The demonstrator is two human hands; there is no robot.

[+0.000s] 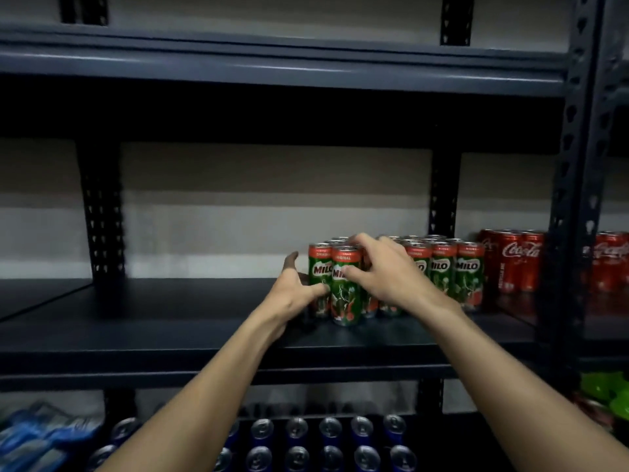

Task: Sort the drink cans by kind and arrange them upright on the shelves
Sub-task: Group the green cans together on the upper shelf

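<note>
Green Milo cans [442, 267] stand upright in a tight block on the middle shelf [204, 321], right of centre. My left hand [296, 291] is at the block's left end, thumb raised beside the leftmost Milo can [319, 264] and fingers curled onto its lower front. My right hand [384, 270] reaches over the block from the right. Its thumb presses the front Milo can [345, 301] and its fingers curl over that can's top. My right hand hides several cans in the middle of the block.
Red Coca-Cola cans [517, 260] stand right of the Milo block, with more past the rack's upright post [575, 199]. Blue cans [330, 434] fill the shelf below. Blue packs [37, 437] lie at lower left, green packaging [609, 390] at lower right.
</note>
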